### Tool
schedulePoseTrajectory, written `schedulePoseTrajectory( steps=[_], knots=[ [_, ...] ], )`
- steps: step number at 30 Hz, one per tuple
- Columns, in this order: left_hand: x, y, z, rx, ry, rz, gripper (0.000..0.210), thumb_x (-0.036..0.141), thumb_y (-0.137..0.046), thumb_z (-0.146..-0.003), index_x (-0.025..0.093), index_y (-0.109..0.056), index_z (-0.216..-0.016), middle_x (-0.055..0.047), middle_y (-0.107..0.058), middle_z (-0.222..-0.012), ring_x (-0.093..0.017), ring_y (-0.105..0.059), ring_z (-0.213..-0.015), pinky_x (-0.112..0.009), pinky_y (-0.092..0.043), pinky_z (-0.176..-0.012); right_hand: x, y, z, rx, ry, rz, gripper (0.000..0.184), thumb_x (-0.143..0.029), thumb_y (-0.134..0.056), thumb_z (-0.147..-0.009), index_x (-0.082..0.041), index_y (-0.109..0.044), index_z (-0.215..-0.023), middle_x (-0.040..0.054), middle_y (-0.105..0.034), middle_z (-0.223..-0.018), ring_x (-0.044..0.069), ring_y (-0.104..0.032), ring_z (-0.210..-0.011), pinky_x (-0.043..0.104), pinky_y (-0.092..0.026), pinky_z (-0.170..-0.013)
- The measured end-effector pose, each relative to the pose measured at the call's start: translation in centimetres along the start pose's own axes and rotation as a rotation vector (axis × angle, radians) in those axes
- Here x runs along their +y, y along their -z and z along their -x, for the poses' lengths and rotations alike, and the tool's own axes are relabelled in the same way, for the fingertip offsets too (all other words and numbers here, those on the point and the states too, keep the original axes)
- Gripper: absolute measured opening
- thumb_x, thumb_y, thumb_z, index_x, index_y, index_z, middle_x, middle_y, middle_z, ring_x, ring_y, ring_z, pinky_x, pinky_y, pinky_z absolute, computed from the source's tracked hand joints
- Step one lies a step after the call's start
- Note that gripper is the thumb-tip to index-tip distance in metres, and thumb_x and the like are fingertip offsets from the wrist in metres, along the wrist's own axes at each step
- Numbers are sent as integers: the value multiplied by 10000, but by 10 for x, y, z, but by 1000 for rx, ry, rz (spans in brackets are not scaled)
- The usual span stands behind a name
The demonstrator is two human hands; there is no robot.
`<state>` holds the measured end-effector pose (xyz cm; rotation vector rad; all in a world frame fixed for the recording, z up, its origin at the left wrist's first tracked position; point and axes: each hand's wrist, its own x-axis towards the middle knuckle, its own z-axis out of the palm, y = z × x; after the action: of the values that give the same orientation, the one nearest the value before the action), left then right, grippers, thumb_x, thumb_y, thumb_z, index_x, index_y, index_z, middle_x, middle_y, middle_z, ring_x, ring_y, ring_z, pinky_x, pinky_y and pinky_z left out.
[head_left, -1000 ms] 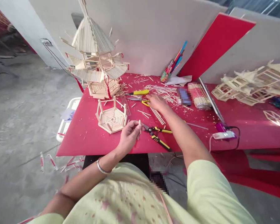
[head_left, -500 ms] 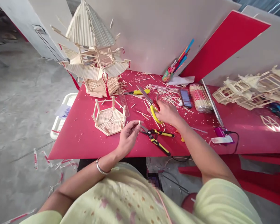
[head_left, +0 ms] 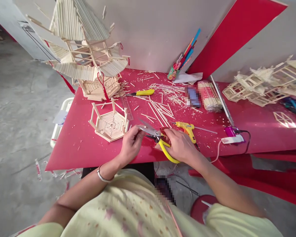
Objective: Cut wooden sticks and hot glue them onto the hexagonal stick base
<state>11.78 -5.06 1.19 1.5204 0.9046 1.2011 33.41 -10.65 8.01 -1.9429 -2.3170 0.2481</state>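
My right hand (head_left: 179, 144) grips the yellow handle of a pair of scissors (head_left: 168, 153), their blades spread apart and pointing left. The blades reach the fingertips of my left hand (head_left: 131, 144), which is pinched closed on a short wooden stick, mostly hidden by fingers and blade. Under the scissors lie black-and-yellow pliers, largely covered. Just beyond my left hand sits a hexagonal stick base (head_left: 111, 126) with short upright posts. A yellow glue gun (head_left: 187, 128) rests behind my right hand.
A stick pagoda model (head_left: 88, 65) stands at the back left. Loose sticks (head_left: 160, 110) and a yellow utility knife (head_left: 144, 92) lie mid-table. Further right are a bundle of sticks (head_left: 209, 97), a white power strip (head_left: 233, 140) and another stick model (head_left: 263, 85).
My right hand has brought the scissors down and toward my left hand, so the blades now meet its fingertips. The glue gun has come into view. The camera view has shifted slightly.
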Motion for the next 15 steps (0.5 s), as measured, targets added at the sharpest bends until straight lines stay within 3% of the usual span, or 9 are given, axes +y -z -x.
schedulePoseTrajectory(
  steps=[7, 15],
  knots=[
    [0, 2, 2, -13, -24, -49, 257, 389, -574, -1026, 195, -667, -887, -28, -619, -788, -151, -548, -727, -276, -446, -712, -6, -5, 0, -2, -3, -29, 496, -679, -553, -969, -190, -610, -1031, 104, -752, -917, 250, -695, -768, 325, -344, -661],
    [5, 1, 0, -26, -29, -53, 214, 360, -576, -1022, 199, -687, -934, -19, -631, -795, -141, -544, -709, -263, -434, -702, -8, -6, 0, -91, -32, -12, 497, -670, -493, -1002, -190, -618, -970, 105, -768, -855, 257, -723, -746, 320, -325, -637]
  ],
)
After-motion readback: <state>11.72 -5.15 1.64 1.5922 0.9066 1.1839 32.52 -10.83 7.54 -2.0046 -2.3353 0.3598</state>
